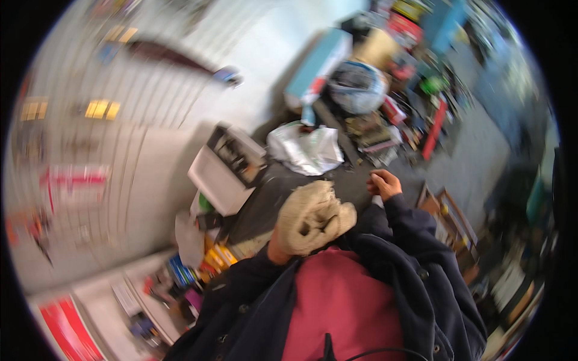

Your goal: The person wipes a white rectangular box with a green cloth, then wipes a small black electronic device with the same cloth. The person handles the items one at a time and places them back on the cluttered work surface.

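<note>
My left hand (279, 248) grips a thick, rough beige bundle (314, 219) that looks like rolled cloth, held in front of my chest. Dark openings show between its folds, and it covers most of my fingers. To the right, my right hand (385, 183) is raised over the dark table with its fingers curled closed. Whether anything is inside them is hidden. A small white bit (377, 200) shows just under that hand; I cannot tell what it is. A crumpled silvery-white plastic bag (307, 148) lies on the table beyond both hands.
A white box with a dark framed front (226, 171) stands tilted left of the bag. Farther back are a clear tub (358, 87), a long pale-blue box (318, 69), a red strip (435, 129) and scattered tools. Wooden frames (454, 219) stand at right.
</note>
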A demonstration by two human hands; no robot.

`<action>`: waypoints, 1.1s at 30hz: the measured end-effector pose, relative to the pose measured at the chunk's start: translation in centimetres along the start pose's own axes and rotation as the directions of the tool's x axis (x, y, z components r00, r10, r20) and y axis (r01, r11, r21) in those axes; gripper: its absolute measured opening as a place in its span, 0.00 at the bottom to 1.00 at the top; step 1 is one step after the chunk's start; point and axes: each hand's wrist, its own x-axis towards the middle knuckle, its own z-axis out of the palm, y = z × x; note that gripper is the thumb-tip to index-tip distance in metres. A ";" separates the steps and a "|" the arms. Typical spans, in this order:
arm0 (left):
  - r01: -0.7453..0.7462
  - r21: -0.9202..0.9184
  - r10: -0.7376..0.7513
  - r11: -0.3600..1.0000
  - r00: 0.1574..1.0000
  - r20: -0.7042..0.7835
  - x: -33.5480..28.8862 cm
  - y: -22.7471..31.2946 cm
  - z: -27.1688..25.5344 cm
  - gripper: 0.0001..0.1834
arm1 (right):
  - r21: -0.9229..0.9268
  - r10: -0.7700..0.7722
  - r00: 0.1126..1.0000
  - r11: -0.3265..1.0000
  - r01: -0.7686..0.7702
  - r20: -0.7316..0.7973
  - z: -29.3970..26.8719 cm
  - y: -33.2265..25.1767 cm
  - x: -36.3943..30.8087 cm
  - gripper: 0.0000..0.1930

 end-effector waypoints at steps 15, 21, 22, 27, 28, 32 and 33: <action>0.334 -0.514 -0.596 0.790 0.613 -0.518 -25.3 -8.8 -12.3 0.22 | -0.696 0.538 0.758 0.701 -0.159 0.369 34.0 4.2 2.1 0.47; -0.699 -0.633 -0.478 0.332 0.453 -0.752 -31.9 -11.7 -10.0 0.34 | -0.268 0.558 0.776 0.828 -0.493 0.294 36.0 7.9 4.0 0.62; -0.699 -0.631 -0.466 0.338 0.459 -0.757 -32.5 -12.1 -9.9 0.34 | -0.251 0.530 0.797 0.845 -0.472 0.289 36.3 8.3 4.3 0.61; -0.615 -0.632 -0.431 0.471 0.465 -0.773 -34.1 -11.8 -10.2 0.36 | -0.149 0.465 0.826 0.885 -0.441 0.319 37.3 9.8 5.1 0.38; -0.576 -0.631 -0.472 0.519 0.422 -0.774 -34.3 -11.5 -10.3 0.36 | -0.151 0.462 0.810 0.886 -0.438 0.362 37.5 10.0 4.8 0.35; -0.615 -0.566 -0.474 0.548 0.329 -0.817 -34.1 -11.1 -11.8 0.36 | -0.145 0.369 0.832 0.929 -0.340 0.414 37.5 8.7 2.0 0.26; -0.620 -0.554 -0.482 0.556 0.303 -0.822 -33.7 -11.0 -12.5 0.35 | -0.154 0.344 0.847 0.939 -0.307 0.405 37.5 7.9 1.1 0.26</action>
